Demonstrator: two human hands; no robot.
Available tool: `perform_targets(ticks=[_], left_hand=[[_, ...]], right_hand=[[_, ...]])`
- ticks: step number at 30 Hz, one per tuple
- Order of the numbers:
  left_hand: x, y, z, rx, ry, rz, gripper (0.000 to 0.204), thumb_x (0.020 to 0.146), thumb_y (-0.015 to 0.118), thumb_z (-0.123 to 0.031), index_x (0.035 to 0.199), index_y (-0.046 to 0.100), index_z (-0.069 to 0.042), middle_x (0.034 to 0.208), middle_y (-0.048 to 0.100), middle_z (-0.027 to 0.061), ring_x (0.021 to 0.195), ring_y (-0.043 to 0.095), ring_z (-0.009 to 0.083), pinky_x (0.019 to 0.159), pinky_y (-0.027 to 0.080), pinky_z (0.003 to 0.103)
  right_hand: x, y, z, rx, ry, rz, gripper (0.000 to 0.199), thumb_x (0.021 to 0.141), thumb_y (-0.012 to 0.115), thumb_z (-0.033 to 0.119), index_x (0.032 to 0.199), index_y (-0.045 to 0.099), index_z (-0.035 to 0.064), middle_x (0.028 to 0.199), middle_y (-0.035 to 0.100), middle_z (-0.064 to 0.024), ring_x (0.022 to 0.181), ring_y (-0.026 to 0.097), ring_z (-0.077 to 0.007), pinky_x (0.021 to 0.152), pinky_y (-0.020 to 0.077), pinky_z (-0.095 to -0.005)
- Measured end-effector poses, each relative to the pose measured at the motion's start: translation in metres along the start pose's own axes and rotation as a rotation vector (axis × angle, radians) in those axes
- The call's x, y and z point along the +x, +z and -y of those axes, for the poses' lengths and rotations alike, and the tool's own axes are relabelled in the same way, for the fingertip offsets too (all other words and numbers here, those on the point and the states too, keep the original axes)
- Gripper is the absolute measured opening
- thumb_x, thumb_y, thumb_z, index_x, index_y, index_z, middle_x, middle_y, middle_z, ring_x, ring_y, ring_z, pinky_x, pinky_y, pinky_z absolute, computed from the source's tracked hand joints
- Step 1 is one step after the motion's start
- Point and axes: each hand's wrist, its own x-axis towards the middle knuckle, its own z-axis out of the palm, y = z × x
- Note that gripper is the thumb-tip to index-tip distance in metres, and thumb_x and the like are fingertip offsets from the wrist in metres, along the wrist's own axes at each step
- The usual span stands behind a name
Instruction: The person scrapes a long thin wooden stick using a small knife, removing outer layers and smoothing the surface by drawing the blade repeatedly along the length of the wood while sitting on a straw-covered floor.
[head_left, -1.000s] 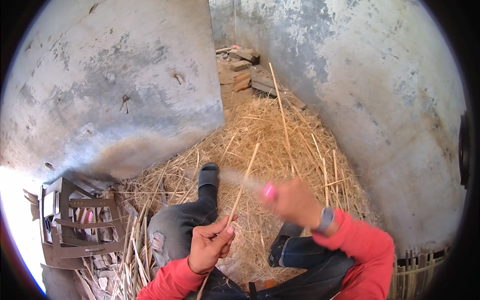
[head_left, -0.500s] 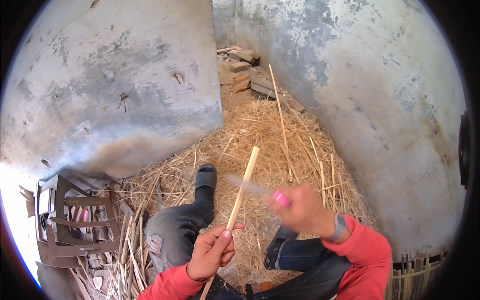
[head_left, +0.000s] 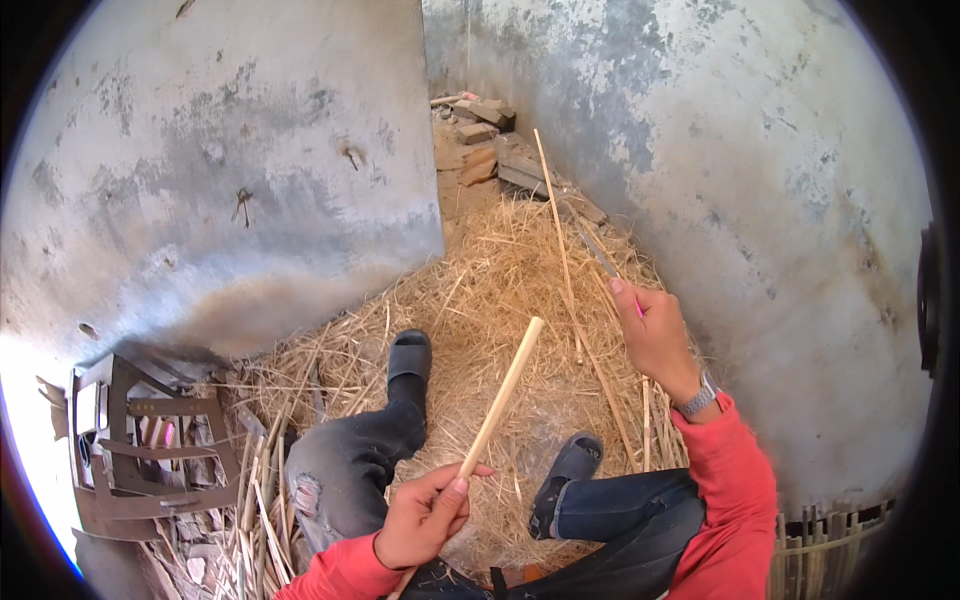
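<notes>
Cream-yellow strip (head_left: 505,395), long and narrow, slanting forward from the lap of the seated wearer, between the legs; its upper end is free and points slightly to the right. The left hand (head_left: 420,518) grasps it: I see the fingers wrapped about the strip, with the thumb along it and the lower end reappearing beside the wrist. At centre right, the right hand (head_left: 657,335) has its fingers clenched about the pink handle of a knife (head_left: 600,256); the narrow grey blade points forward and to the left, well apart from the strip. A metal watch (head_left: 703,395) circles the right wrist, next to a red sleeve (head_left: 735,455). From my remote station I note grey sandals (head_left: 409,357) on both feet and dark trousers (head_left: 350,455), torn at the left knee. Around the feet spreads a heap of straw-like shavings (head_left: 490,265), with a long thin stick (head_left: 558,225) on it. Bricks (head_left: 478,132) are piled beyond, between two weathered walls (head_left: 760,200). Lower left: a dark slatted frame (head_left: 168,408) beside loose long slats (head_left: 262,500). Lower right: a row of upright slats (head_left: 825,558), partly cut off from my view.
</notes>
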Motion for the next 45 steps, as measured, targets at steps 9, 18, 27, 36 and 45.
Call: perform_targets(ticks=[9,18,27,36,45], left_hand=[[0.002,0.001,0.003,0.063,0.027,0.015,0.038,0.114,0.043,-0.017,0.141,0.053,0.008,0.063,0.040,-0.0057,0.049,0.032,0.0025,0.046,0.026,0.022],[0.002,0.004,0.000,0.103,0.017,0.007,0.037,0.114,0.045,-0.017,0.143,0.057,0.003,0.066,0.043,-0.0061,0.057,0.037,0.0026,0.053,0.031,0.022],[0.002,0.006,0.003,0.042,0.055,-0.075,0.044,0.111,0.050,-0.009,0.154,0.048,-0.001,0.072,0.048,-0.0046,0.058,0.039,0.0021,0.053,0.034,0.020],[0.003,-0.001,0.013,-0.013,0.081,-0.150,0.047,0.109,0.051,-0.003,0.156,0.045,-0.001,0.069,0.048,-0.0046,0.055,0.040,0.0022,0.049,0.033,0.021],[0.004,-0.003,-0.006,-0.015,0.078,-0.184,0.048,0.110,0.049,-0.004,0.157,0.044,-0.006,0.070,0.049,-0.0023,0.051,0.038,0.0041,0.045,0.032,0.022]], right_hand=[[-0.030,0.011,0.083,0.345,0.049,0.238,0.044,0.093,0.080,0.034,0.069,0.060,0.0040,0.055,0.045,0.0038,0.053,0.038,-0.0077,0.048,0.0321,-0.0316],[-0.030,0.020,0.088,0.434,0.039,0.278,0.036,0.099,0.072,0.030,0.078,0.066,0.0014,0.056,0.049,-0.0005,0.053,0.045,-0.0091,0.049,0.0357,-0.0319],[-0.045,0.009,0.095,0.136,-0.153,0.395,0.049,0.100,0.067,0.043,0.072,0.064,0.0026,0.053,0.056,-0.0107,0.043,0.054,-0.0254,0.045,0.0408,-0.0410],[-0.086,0.053,0.093,-0.088,-0.456,0.368,0.055,0.097,0.067,0.054,0.065,0.060,0.0086,0.053,0.059,-0.0102,0.042,0.059,-0.0303,0.039,0.0458,-0.0428],[-0.029,0.051,0.048,-0.263,-0.503,0.059,0.054,0.099,0.064,0.053,0.065,0.058,0.0109,0.054,0.056,-0.0091,0.043,0.058,-0.0283,0.040,0.0434,-0.0406]])
